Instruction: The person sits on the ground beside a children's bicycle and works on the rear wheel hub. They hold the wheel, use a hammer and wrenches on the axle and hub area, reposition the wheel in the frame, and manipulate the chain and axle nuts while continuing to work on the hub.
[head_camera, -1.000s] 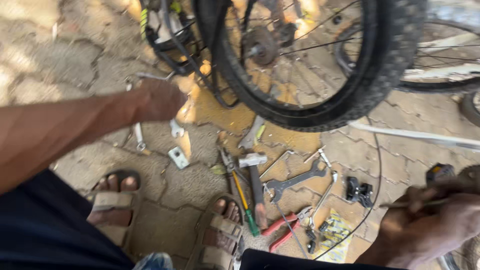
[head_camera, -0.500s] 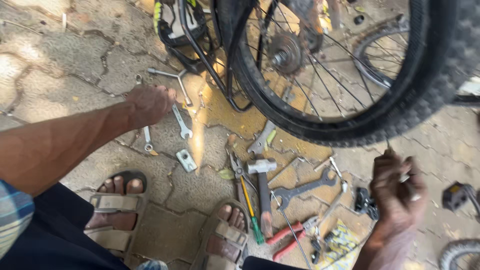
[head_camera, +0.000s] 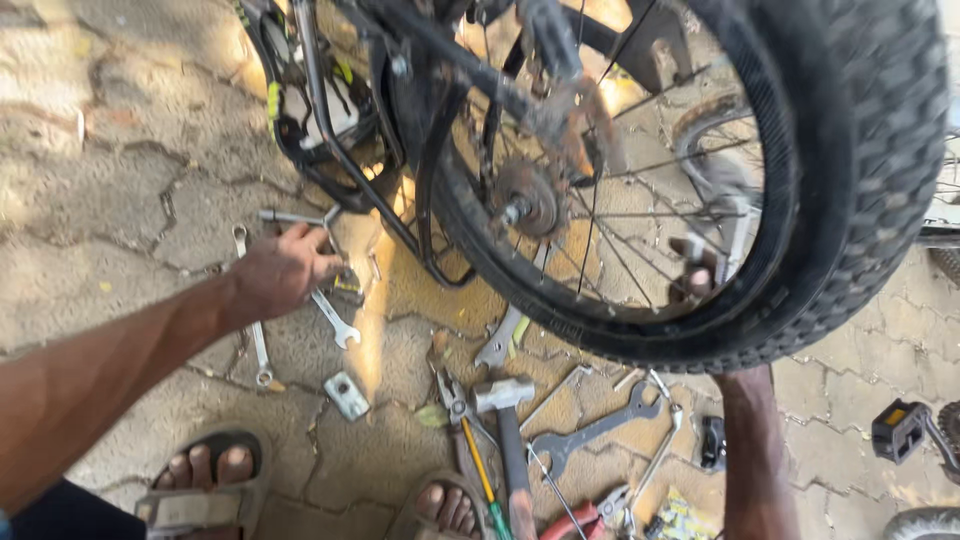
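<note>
Nearest the feet, a hammer (head_camera: 503, 395) and a flat grey wrench (head_camera: 590, 432) lie on the paved floor (head_camera: 110, 180). Farther out, the left hand (head_camera: 283, 272) rests with fingers loosely apart on a spanner (head_camera: 334, 320). Beyond it, the right hand (head_camera: 697, 270) reaches through the bicycle wheel (head_camera: 850, 200); its grip cannot be told.

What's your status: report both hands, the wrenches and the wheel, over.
Left hand down on the open-end wrench on the paving. Right hand reaches behind the bicycle wheel, mostly hidden by tyre and spokes. Hammer lies untouched between.
</note>
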